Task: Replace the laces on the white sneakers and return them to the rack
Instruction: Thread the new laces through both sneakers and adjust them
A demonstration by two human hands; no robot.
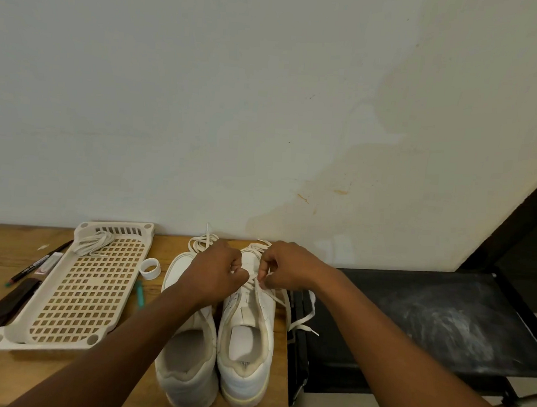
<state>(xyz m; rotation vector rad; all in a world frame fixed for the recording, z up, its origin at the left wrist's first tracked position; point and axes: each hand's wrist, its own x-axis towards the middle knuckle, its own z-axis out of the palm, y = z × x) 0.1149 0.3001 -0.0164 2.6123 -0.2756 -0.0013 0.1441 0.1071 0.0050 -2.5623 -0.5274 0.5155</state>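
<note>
On the wooden table [5, 373], from the left: pens and a dark strip, then the perforated white rack [76, 289] with a bundle of old laces [93, 243] lying at its far end — a tape ring [150, 269] just beside it. The pair of white sneakers [246, 343] stands heels toward me, touching side by side. Both my hands work over the right shoe: my left hand [217, 275] is curled tight around one end of the new lace [281, 300], my right hand [283, 267] pinches the other between thumb and fingertips. I judge this is the tightening stage on the upper eyelets. To do it well I should pull both ends evenly, keep the flat lace untwisted and leave matching tails — one already trails off the table edge toward the black stand [442, 324].
</note>
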